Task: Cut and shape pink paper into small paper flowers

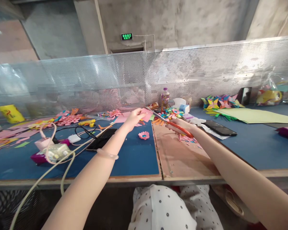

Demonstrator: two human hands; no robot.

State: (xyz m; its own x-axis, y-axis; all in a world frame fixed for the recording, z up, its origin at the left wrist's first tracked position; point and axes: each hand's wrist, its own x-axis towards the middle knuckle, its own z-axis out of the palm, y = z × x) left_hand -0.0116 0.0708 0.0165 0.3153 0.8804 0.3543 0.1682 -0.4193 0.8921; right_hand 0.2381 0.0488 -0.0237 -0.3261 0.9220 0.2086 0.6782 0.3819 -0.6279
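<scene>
Pinched in the fingers of my left hand [135,118] is a piece of pink paper [147,115], held up over the middle of the table. My right hand [179,126] grips orange-handled scissors [182,129], whose blades point left and reach close to the paper's right side. Whether the blades touch the paper, I cannot tell. Below my left hand, a pink paper flower [143,135] with a blue centre lies on the blue table surface. Under my right hand are small pink paper pieces [187,139] on the bare wooden strip.
Cables [69,156] and a power strip [50,153] lie at left, near a dark phone [103,140]. A drink bottle [165,99] stands at the back. Another phone [219,127] and green sheets [256,115] lie right. A perforated metal screen [172,70] closes off the back.
</scene>
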